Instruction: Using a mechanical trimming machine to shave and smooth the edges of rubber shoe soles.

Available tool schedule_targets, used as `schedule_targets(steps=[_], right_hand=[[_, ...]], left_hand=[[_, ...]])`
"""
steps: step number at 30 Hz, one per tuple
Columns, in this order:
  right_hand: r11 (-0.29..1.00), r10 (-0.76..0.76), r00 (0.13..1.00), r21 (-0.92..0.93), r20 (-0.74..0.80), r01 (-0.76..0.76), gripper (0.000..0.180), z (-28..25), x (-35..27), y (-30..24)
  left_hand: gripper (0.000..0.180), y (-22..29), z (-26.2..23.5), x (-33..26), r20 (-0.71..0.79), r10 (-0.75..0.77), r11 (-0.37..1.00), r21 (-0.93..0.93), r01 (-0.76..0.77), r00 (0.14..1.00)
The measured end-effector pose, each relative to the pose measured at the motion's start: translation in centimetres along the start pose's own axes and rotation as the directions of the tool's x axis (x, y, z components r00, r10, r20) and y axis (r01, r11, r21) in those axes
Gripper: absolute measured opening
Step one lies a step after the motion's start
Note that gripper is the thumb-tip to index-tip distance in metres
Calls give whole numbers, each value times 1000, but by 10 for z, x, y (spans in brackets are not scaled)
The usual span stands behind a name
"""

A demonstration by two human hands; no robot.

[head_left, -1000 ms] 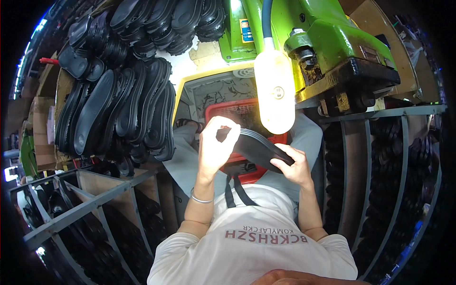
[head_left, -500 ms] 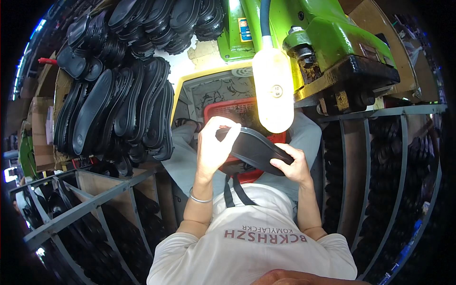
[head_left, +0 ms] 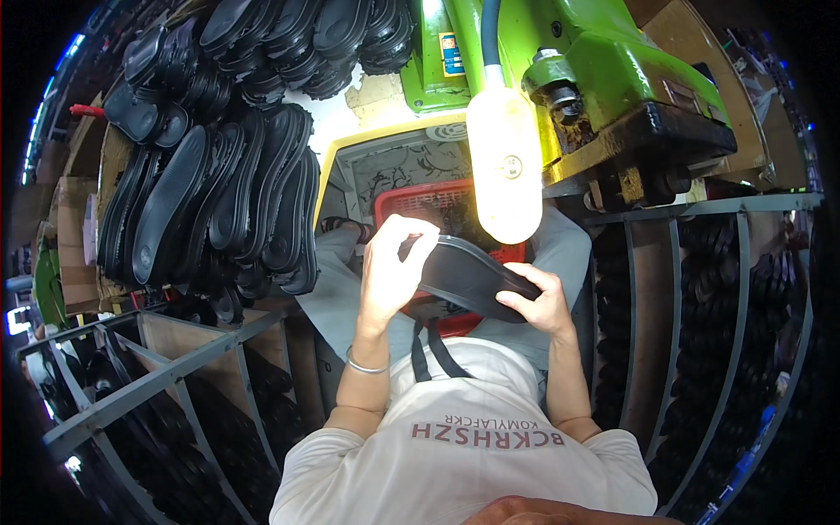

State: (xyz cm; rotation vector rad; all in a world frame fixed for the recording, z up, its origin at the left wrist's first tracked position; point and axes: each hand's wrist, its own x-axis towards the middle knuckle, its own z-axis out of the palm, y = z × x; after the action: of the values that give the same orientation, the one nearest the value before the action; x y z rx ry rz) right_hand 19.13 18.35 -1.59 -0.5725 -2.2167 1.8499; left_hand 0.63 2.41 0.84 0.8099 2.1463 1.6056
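Observation:
A black shoe sole (head_left: 468,273) is held tilted above my lap, under the bright lamp. My left hand (head_left: 391,271) pinches the rim at its left end between thumb and fingertips. At the sole's right end my right hand (head_left: 544,302) is closed round it, thumb on the near side. Behind the sole is a red plastic basket (head_left: 420,192), partly hidden by the sole and my hands. Many similar black soles (head_left: 175,201) lie stacked close together to the left.
A green machine (head_left: 630,79) with a dark, oily head stands at the upper right. The lit lamp (head_left: 505,166) hangs just beyond my hands. Metal racks (head_left: 210,359) holding black soles flank me, with another rack (head_left: 744,289) at right. A cardboard box (head_left: 717,87) is behind the machine.
The sole has shifted very slightly left and turned a little between my hands. Both hands keep their grip.

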Motion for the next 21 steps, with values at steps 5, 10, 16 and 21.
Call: schedule_targets(steps=[5, 10, 16, 21], right_hand=[[987, -102, 994, -127, -33, 97, 36, -3, 3, -2], [947, -277, 949, -209, -147, 244, 38, -6, 3, 5], [913, -363, 918, -259, -162, 315, 38, -7, 3, 5], [914, -348, 924, -274, -158, 298, 40, -7, 0, 6]], left_hand=[[12, 5, -6, 0, 121, 89, 995, -54, -83, 989], [15, 12, -5, -3, 205, 54, 978, -208, -10, 977], [12, 2, -5, -3, 226, 150, 979, -168, -113, 963], [11, 4, -6, -4, 244, 85, 984, -173, -42, 966]])
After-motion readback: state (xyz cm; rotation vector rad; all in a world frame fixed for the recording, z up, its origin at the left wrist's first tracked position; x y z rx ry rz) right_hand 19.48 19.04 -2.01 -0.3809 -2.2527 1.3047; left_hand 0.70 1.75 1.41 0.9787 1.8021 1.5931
